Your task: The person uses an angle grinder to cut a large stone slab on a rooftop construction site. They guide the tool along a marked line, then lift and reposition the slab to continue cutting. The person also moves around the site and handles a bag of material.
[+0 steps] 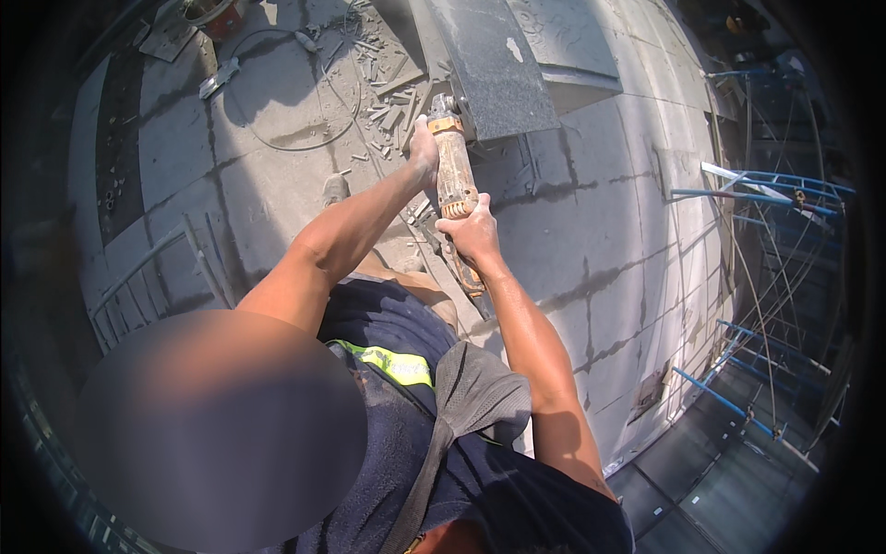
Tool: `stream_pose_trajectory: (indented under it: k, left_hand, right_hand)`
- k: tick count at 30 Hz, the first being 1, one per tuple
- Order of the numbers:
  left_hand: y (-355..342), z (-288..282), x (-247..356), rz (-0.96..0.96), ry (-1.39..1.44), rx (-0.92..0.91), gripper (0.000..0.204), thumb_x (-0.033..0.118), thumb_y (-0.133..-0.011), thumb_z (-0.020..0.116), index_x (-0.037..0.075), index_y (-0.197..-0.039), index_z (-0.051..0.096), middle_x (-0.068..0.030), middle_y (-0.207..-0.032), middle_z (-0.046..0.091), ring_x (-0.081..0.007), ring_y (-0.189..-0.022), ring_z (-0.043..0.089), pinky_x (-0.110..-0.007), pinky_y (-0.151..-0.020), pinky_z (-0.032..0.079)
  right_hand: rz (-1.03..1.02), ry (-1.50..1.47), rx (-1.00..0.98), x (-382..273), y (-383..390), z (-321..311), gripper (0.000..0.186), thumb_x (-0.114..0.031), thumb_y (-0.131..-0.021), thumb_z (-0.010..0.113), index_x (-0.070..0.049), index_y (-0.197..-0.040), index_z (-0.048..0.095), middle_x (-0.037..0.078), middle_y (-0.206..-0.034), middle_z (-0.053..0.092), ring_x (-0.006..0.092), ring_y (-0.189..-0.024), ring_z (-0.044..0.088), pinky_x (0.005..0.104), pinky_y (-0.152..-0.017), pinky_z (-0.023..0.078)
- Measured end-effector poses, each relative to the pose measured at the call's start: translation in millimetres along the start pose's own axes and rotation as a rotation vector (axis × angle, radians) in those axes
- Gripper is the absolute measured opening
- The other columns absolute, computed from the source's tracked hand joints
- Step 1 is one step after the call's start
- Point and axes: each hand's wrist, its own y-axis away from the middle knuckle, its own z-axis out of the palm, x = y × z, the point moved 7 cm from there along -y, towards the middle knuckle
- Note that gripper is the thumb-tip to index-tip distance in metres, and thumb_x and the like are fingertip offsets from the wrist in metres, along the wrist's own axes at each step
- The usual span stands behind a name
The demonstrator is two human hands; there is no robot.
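Both my hands grip an angle grinder point(453, 166), its worn body dusty with orange parts. My left hand point(425, 150) is closed along its left side, close to the metal head. Farther back, my right hand point(473, 233) wraps the rear of the body, thumb toward the front. The grinder's head reaches the left edge of a dark grey stone slab point(494, 65); whether the disc touches the stone cannot be made out. The slab lies raised above the paving, with a pale patch on its top.
Stone offcuts point(392, 109) litter the ground left of the slab. A cable point(277, 148) loops across the paving point(277, 198). An orange-red bucket point(220, 17) stands far left. Blue scaffold frames point(766, 189) rise at the right, and a metal railing point(138, 268) is at the left.
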Motion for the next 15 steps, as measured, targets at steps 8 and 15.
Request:
stream_pose_trajectory:
  k: [8, 15]
  left_hand:
    - [-4, -1, 1, -0.012, 0.010, 0.012, 0.063, 0.061, -0.091, 0.024, 0.009, -0.084, 0.057, -0.0087, -0.064, 0.057, -0.0234, -0.051, 0.057, -0.042, -0.049, 0.051]
    - [17, -2, -14, -0.008, 0.018, -0.028, 0.063, 0.062, -0.092, 0.024, 0.009, -0.084, 0.057, -0.0098, -0.065, 0.057, -0.0237, -0.052, 0.057, -0.042, -0.050, 0.051]
  right_hand:
    - [0.014, 0.096, 0.020, -15, 6, -8, 0.067, -0.022, -0.064, 0.079, 0.002, -0.109, 0.038, 0.029, -0.095, 0.065, 0.0381, -0.090, 0.067, 0.0418, -0.079, 0.053]
    - [0.023, 0.062, 0.008, -8, 31, -10, 0.061, -0.019, -0.066, 0.078, 0.001, -0.108, 0.038, 0.026, -0.092, 0.066, 0.0323, -0.085, 0.069, 0.0394, -0.074, 0.055]
